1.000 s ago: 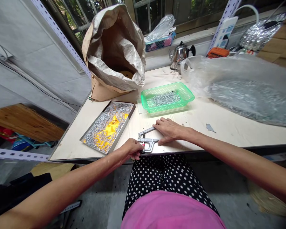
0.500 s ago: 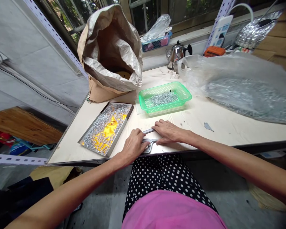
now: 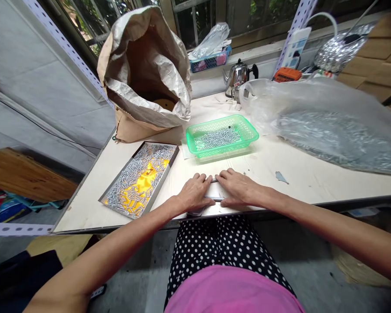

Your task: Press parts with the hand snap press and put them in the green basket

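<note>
A small metal hand press tool [image 3: 215,198] lies at the front edge of the pale wooden table [image 3: 299,174]; only slivers of it show between my hands. My left hand [image 3: 193,193] lies palm down over its left part, fingers curled on top. My right hand [image 3: 236,188] covers its right part, fingers pressed down on the lever. A green plastic basket [image 3: 222,135] with several small metal pieces stands just beyond my hands. A flat metal tray [image 3: 140,179] with a yellow base, scattered with many small metal pieces, lies to the left.
A large open paper sack [image 3: 146,69] stands at the back left. A big clear plastic bag [image 3: 332,121] of metal pieces fills the right side. A steel kettle [image 3: 236,78], a blue basket [image 3: 210,61] and an orange item [image 3: 286,74] sit by the window ledge.
My left hand moved up from the tool's near end onto its top, beside my right hand. The tool is now almost fully covered by both hands.
</note>
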The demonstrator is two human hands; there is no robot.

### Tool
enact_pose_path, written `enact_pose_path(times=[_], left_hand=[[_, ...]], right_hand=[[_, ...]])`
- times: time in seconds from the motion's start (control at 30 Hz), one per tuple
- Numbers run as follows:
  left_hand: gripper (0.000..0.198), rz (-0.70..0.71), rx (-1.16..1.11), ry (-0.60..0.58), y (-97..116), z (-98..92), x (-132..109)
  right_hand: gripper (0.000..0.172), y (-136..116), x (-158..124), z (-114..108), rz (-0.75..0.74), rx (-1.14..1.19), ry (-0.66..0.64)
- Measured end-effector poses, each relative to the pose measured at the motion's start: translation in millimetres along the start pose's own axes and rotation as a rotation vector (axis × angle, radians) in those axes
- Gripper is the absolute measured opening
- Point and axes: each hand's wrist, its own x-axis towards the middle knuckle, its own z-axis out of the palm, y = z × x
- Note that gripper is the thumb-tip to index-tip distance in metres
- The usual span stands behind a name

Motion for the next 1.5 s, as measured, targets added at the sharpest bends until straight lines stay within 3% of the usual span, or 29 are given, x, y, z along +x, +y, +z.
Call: enact_pose_path(times=[0.23,0.3,0.5,0.57,0.73,0.87,0.93,1.07,1.13,1.27,1.37,1.5], left_hand=[[0.027,0.061,-0.058,0.006,3,2.1,-1],[0.017,0.061,-0.063,0.005,5,4.4,-4],[0.014,0.049,-0.061,0.008,11,2.5,-7],[0.022,0.011,-0.060,0.022,12,-0.7,-9],[0.053,-0.106,-0.124,0.070,13,3.5,-17],[0.062,-0.187,-0.234,0.227,22,23.0,-29],[0.056,-0.219,-0.292,0.340,26,29.3,-40],[0.023,-0.406,-0.404,0.518,17,23.1,-68],[0.020,-0.529,-0.418,0.477,3,16.7,-79],[0.033,-0.709,-0.431,0.190,-17,13.2,-86],[0.036,-0.759,-0.454,0.024,-15,14.7,-78],[0.028,-0.748,-0.440,-0.049,-7,13.4,-63]], right_hand=[[0.020,-17,-8,-4,0.002,0.078,-0.043],[0.015,-23,-12,-2,0.019,0.098,-0.042],[0.017,-25,-18,7,0.031,0.096,0.051],[0.021,-23,-19,10,0.034,0.062,0.109],[0.060,-16,-19,33,0.020,0.040,0.285],[0.058,-11,-17,59,-0.091,0.057,0.481],[0.051,-12,-15,64,-0.128,0.079,0.507],[0.039,-23,-10,61,-0.162,0.135,0.460],[0.035,-30,-8,60,-0.150,0.172,0.433],[0.032,-39,-7,62,-0.102,0.234,0.426],[0.031,-42,-9,60,-0.075,0.224,0.445],[0.028,-47,-11,48,-0.007,0.204,0.412]])
